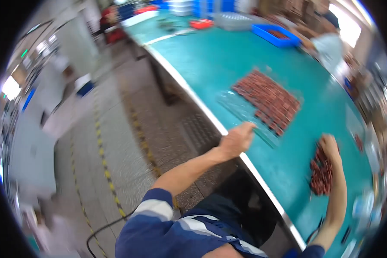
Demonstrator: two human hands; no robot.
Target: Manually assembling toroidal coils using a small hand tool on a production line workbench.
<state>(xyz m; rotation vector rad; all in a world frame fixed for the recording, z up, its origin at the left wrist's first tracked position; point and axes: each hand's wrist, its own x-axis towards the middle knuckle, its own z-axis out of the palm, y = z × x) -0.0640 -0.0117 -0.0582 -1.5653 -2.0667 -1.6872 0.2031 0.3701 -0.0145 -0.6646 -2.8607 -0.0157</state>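
My left hand (238, 139) is closed at the near corner of a clear plastic tray (236, 105), above the table's white edge. Whatever its fingers hold, if anything, is too blurred to make out. Many small reddish-brown blocks (268, 99) lie in tight rows on the tray, leaving a bare strip along its near left side. To the right, my right hand (330, 146) reaches down with bent, closed fingers at the far end of a loose pile of similar reddish-brown pieces (321, 174). What its fingertips grip is hidden.
The green tabletop (202, 64) has a white edge (189, 88). A blue bin (276, 35) with reddish pieces stands across the table beside another person (329, 47). A red tray (201, 24) and clear containers (232, 20) sit at the far end. Plastic bags (363, 204) lie at right.
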